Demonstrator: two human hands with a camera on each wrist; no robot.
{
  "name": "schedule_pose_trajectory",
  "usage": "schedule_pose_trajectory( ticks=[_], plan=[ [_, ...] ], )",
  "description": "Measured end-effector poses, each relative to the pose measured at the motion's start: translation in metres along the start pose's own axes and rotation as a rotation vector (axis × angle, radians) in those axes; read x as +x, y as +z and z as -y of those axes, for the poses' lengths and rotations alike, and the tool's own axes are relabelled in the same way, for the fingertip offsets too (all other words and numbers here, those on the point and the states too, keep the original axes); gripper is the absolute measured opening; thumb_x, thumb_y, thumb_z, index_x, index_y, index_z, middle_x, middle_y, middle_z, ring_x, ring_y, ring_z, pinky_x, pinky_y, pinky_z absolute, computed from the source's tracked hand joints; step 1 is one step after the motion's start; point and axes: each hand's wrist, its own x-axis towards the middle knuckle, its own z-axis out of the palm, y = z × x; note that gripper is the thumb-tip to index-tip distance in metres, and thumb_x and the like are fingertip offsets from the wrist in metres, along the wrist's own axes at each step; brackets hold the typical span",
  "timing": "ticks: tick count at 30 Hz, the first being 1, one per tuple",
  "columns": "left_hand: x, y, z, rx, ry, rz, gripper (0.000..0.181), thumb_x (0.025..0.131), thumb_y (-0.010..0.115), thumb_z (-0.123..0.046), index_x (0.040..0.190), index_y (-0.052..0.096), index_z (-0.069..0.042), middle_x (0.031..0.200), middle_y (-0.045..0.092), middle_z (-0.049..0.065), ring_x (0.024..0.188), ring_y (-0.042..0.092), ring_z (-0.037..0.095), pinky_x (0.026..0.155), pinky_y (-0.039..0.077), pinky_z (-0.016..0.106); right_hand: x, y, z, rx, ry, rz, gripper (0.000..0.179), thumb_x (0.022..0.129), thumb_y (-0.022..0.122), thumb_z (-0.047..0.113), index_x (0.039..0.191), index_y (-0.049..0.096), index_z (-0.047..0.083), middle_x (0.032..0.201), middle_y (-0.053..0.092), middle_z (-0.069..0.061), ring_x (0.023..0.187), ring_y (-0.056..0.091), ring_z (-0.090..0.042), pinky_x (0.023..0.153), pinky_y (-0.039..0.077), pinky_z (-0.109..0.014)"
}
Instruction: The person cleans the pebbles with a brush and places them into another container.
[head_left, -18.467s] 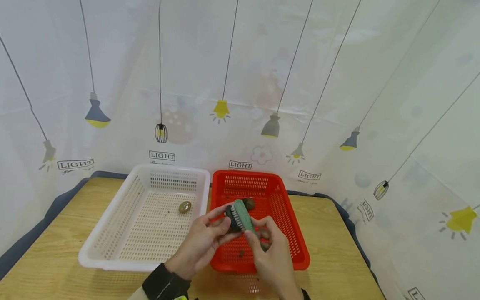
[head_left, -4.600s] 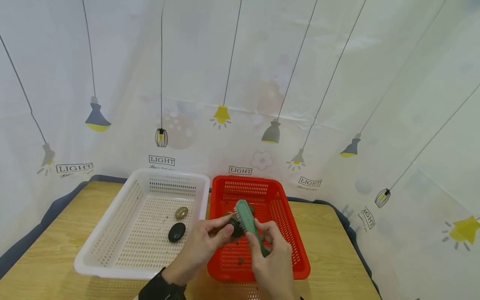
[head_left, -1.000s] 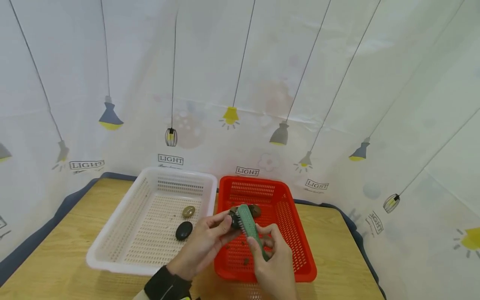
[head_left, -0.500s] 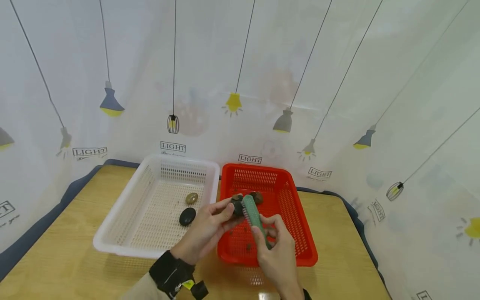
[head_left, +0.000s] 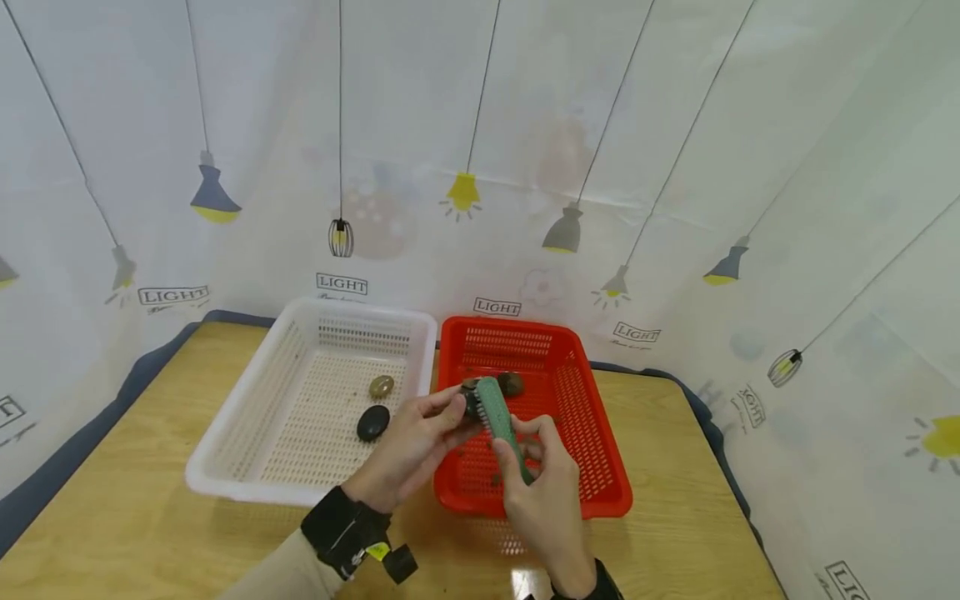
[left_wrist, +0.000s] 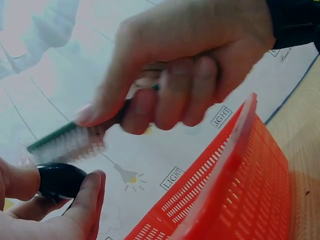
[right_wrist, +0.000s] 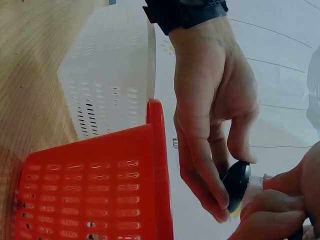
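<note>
My left hand (head_left: 411, 446) pinches a smooth black pebble (left_wrist: 61, 180) between thumb and fingers, above the red basket (head_left: 617, 479). A green scrubbing brush (head_left: 498, 410) is gripped by its handle in my right hand (head_left: 550, 493), fingers curled round it. The pale bristles (left_wrist: 70, 142) face the pebble's surface; in the right wrist view they meet it. Inside the white basket (head_left: 247, 467) lie a tan pebble (head_left: 381, 387) and another black pebble (head_left: 372, 423). A brown stone (head_left: 511, 384) rests in the red basket, behind the brush; more lumps there are partly hidden by my hands.
The two perforated plastic baskets stand side by side on a wooden table (head_left: 682, 500). A white curtain (head_left: 675, 167) printed with lamps hangs right behind the table. Small dark bits are scattered in both baskets.
Since the oldest frame, a black pebble has come to lie in the white basket, and my left hand holds another. Over the last second the brush has kept working at this pebble.
</note>
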Motion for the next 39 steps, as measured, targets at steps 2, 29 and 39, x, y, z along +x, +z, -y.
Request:
schedule_pose_trajectory(
  ticks=[2,29,39],
  plan=[
    [-0.002,-0.001,0.002,0.000,-0.005,0.002,0.056,0.125,0.054,-0.022,0.172,0.047,0.008,0.180,0.048,0.030,0.155,0.065,0.026,0.125,0.060,0.032,-0.001,0.002,0.000,-0.004,-0.013,0.007,0.024,0.112,0.079,0.010,0.131,0.065,0.002,0.140,0.081,-0.028,0.079,0.075,-0.015,0.058,0.058,-0.019],
    [0.003,0.002,-0.005,-0.024,-0.002,-0.035,0.052,0.126,0.052,-0.018,0.172,0.048,0.008,0.181,0.047,0.030,0.167,0.051,0.044,0.125,0.060,0.034,0.007,-0.001,-0.002,-0.017,-0.042,-0.034,0.025,0.114,0.078,0.012,0.133,0.067,0.001,0.103,0.085,-0.021,0.068,0.060,-0.007,0.052,0.043,-0.018],
    [0.000,0.006,-0.004,-0.041,-0.017,-0.013,0.053,0.125,0.053,-0.018,0.172,0.048,0.006,0.181,0.047,0.030,0.164,0.055,0.044,0.127,0.058,0.036,0.006,-0.005,-0.005,-0.031,-0.051,-0.062,0.025,0.114,0.078,0.013,0.133,0.068,0.001,0.105,0.086,-0.021,0.065,0.057,-0.007,0.050,0.037,-0.018]
  ],
)
